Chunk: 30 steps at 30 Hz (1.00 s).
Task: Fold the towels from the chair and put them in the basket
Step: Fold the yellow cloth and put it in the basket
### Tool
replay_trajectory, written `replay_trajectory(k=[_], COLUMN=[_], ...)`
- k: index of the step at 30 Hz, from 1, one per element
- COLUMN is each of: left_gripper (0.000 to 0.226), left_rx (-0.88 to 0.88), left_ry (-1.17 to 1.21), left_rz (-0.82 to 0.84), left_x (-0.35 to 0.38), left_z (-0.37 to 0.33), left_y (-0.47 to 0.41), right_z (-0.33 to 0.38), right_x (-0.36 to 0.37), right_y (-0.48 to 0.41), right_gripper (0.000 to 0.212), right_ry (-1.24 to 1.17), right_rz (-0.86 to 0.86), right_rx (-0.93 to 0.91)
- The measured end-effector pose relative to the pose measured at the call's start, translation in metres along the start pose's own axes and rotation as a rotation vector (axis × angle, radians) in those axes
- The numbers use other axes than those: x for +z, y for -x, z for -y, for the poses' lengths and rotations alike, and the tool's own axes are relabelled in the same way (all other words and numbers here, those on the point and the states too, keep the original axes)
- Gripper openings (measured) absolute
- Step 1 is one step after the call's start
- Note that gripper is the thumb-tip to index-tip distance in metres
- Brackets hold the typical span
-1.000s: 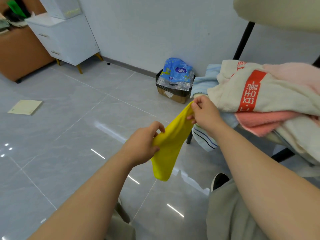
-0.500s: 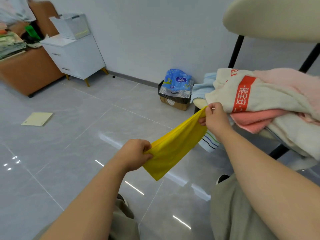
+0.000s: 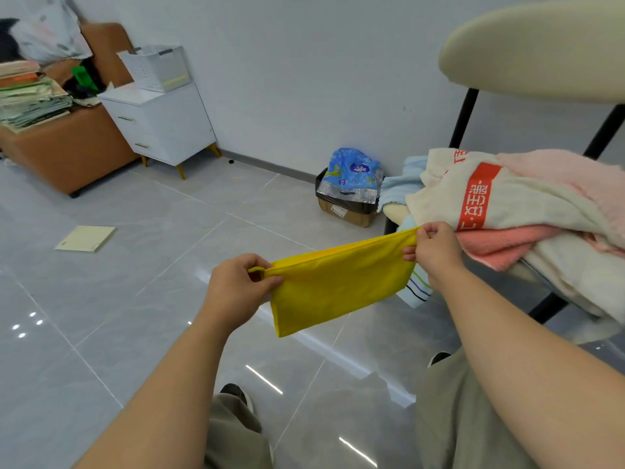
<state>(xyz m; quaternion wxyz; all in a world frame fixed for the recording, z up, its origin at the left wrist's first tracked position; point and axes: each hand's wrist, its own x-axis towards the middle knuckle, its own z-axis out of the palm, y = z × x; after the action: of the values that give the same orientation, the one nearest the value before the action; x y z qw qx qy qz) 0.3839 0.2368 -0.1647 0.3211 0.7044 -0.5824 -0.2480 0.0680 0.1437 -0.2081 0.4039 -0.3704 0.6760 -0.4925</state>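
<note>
1. The left hand [image 3: 236,289] and right hand [image 3: 436,252] each pinch a top corner of the yellow towel [image 3: 338,286], stretched in the air above the floor.
2. Keep the top edge taut and level, then bring the corners together evenly.
3. More towels [image 3: 527,204] wait on the chair [image 3: 531,49] beside the right hand; I see no basket for certain.

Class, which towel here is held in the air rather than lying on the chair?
The plain yellow towel, stretched between the left hand and right hand.
</note>
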Motion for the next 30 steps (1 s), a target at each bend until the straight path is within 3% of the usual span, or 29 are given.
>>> replay_trajectory(k=[6,9,16,23,30], left_gripper=[0.032,0.013,0.009,0.025,0.018], left_rx=[-0.007,-0.087,-0.258,-0.265,-0.137], left_ry=[0.091,0.123,0.357,0.439,0.275], left_rz=[-0.079,-0.111,-0.152,-0.179,-0.394], left_x=[-0.006,-0.007,-0.001,0.013,0.02], left_z=[0.0,0.006,0.0,-0.008,-0.02], left_y=[-0.005,-0.012,-0.029,-0.043,-0.046], right_z=[0.003,0.006,0.006,0.016,0.031], right_x=[-0.004,-0.005,-0.005,0.006,0.014], right_y=[-0.001,0.004,-0.003,-0.003,0.014], right_gripper=[0.028,0.021,0.011,0.016,0.028], right_ry=[-0.074,-0.025,0.537,0.477,0.312], right_rz=[0.197,0.277,0.333,0.228,0.005], right_rx=[0.005,-0.022,-0.24,-0.297,-0.543])
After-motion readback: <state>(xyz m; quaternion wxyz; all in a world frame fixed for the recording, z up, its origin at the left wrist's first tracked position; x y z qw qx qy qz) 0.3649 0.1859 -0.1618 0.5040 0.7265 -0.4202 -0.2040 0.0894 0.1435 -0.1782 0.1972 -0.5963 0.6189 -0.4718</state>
